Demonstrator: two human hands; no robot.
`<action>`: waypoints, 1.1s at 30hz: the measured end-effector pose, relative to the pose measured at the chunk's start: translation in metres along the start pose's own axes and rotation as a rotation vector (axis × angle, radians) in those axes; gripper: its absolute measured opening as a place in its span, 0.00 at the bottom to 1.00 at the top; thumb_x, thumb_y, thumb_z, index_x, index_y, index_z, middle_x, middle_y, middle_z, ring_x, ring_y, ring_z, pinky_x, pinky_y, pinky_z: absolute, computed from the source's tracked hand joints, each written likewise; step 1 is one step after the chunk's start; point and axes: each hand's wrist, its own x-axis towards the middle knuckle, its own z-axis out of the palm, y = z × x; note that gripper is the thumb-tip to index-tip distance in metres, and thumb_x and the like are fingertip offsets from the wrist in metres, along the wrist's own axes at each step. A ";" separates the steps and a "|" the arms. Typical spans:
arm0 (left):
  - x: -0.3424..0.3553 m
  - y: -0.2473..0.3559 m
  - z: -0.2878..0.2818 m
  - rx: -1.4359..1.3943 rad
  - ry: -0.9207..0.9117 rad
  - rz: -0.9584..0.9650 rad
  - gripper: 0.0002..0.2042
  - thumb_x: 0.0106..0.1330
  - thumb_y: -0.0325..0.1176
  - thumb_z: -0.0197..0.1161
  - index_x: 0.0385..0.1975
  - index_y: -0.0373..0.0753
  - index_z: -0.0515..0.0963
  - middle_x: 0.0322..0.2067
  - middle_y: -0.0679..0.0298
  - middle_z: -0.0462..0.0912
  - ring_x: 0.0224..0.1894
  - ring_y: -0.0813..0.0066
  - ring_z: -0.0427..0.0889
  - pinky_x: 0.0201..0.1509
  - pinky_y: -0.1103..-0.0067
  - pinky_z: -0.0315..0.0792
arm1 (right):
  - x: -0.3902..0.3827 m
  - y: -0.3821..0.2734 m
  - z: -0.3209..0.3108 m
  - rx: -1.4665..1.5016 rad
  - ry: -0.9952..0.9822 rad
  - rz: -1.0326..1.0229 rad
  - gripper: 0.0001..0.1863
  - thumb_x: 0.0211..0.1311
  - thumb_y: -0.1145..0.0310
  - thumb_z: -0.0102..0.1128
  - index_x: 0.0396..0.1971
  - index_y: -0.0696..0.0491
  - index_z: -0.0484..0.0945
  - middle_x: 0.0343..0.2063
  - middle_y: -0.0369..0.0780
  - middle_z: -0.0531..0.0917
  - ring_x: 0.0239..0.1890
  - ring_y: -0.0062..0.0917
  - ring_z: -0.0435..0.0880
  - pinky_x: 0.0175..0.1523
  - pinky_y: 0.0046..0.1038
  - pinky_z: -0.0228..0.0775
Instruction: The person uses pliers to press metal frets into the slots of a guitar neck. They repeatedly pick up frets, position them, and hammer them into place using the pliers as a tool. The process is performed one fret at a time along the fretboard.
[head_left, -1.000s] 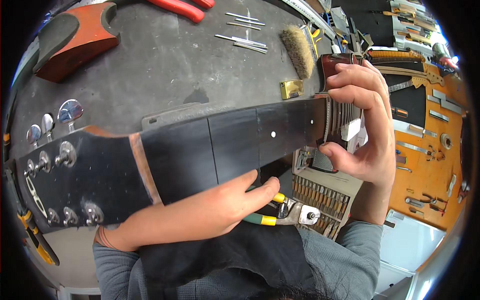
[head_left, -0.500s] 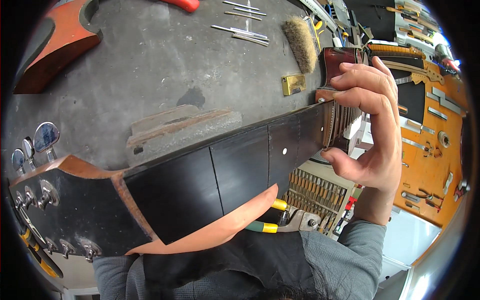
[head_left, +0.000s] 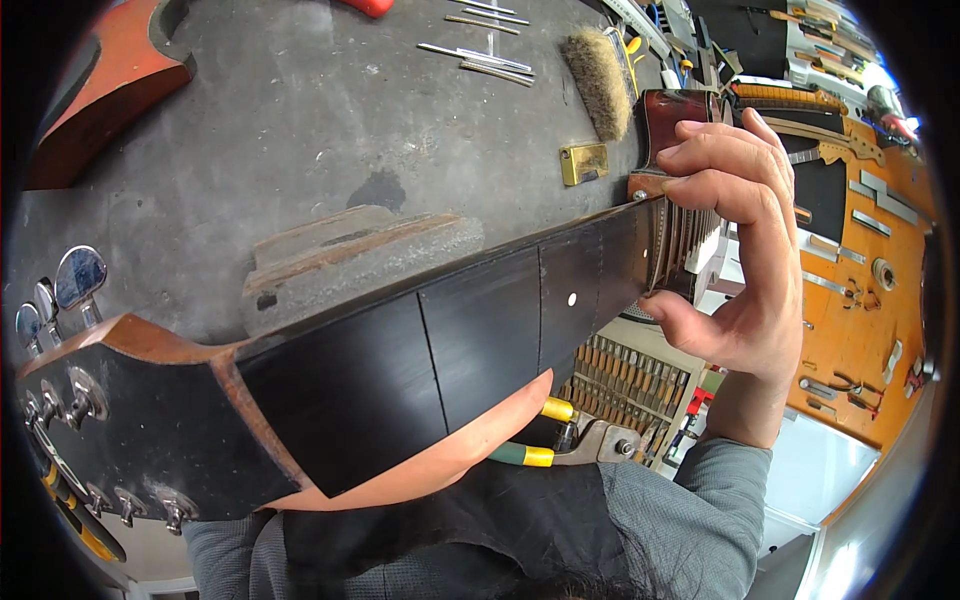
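One guitar neck (head_left: 488, 310), headstock (head_left: 180, 405) leftward, axis slanting

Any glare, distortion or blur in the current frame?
Head view: soft sheen on the black fingerboard; head view: blown-out highlight at upper right; head view: corners black, straight edges bending toward the rim; head view: right hand clear, no obvious motion blur.

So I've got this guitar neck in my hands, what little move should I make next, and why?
I'd perhaps roll the guitar neck slightly flatter with your left hand: its dark face tilts toward you, its far side shows, and that hand lies mostly hidden behind it. Your right hand could steady it, thumb and fingers spanning its width.
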 end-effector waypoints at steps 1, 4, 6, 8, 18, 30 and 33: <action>0.000 0.000 0.000 0.011 0.018 0.008 0.31 0.66 0.20 0.71 0.71 0.34 0.74 0.35 0.57 0.74 0.33 0.65 0.79 0.38 0.72 0.74 | 0.000 0.000 0.000 0.003 -0.001 -0.002 0.34 0.54 0.44 0.80 0.53 0.53 0.83 0.55 0.45 0.87 0.67 0.45 0.84 0.81 0.62 0.54; 0.000 0.000 0.002 -0.027 0.025 -0.012 0.31 0.66 0.19 0.70 0.71 0.34 0.74 0.34 0.58 0.74 0.32 0.65 0.79 0.37 0.73 0.74 | 0.000 0.000 0.000 0.000 -0.005 -0.001 0.34 0.54 0.44 0.80 0.53 0.53 0.83 0.55 0.45 0.87 0.67 0.45 0.84 0.81 0.62 0.54; 0.000 0.001 -0.001 0.027 0.007 -0.004 0.30 0.66 0.20 0.70 0.71 0.34 0.75 0.34 0.58 0.74 0.32 0.65 0.79 0.37 0.73 0.74 | 0.000 -0.001 0.000 -0.001 -0.005 0.002 0.34 0.54 0.44 0.80 0.53 0.53 0.83 0.55 0.45 0.87 0.67 0.45 0.84 0.81 0.62 0.54; 0.001 0.003 -0.005 0.063 -0.006 -0.006 0.30 0.66 0.20 0.70 0.70 0.34 0.75 0.34 0.58 0.75 0.32 0.65 0.79 0.37 0.73 0.75 | 0.001 -0.001 0.001 0.003 -0.003 0.002 0.34 0.54 0.44 0.80 0.53 0.53 0.83 0.55 0.45 0.87 0.67 0.44 0.84 0.81 0.62 0.54; 0.002 0.001 -0.004 0.131 0.046 0.028 0.30 0.60 0.18 0.70 0.66 0.35 0.78 0.36 0.58 0.79 0.36 0.63 0.83 0.40 0.72 0.76 | 0.000 -0.001 0.003 0.005 0.000 0.015 0.35 0.54 0.42 0.80 0.53 0.53 0.84 0.54 0.43 0.88 0.66 0.44 0.85 0.81 0.62 0.53; 0.003 0.001 -0.005 0.144 0.024 0.021 0.31 0.59 0.19 0.70 0.66 0.35 0.79 0.38 0.57 0.79 0.38 0.63 0.84 0.42 0.72 0.77 | 0.003 -0.006 -0.002 -0.028 -0.032 0.025 0.33 0.55 0.46 0.80 0.54 0.53 0.84 0.53 0.43 0.88 0.66 0.45 0.84 0.81 0.62 0.54; 0.002 0.000 -0.004 0.122 0.029 0.029 0.30 0.61 0.19 0.70 0.67 0.34 0.77 0.39 0.56 0.79 0.39 0.62 0.83 0.42 0.72 0.77 | 0.003 -0.011 -0.002 -0.033 -0.028 0.042 0.32 0.53 0.49 0.80 0.54 0.53 0.85 0.53 0.43 0.88 0.66 0.45 0.84 0.81 0.62 0.54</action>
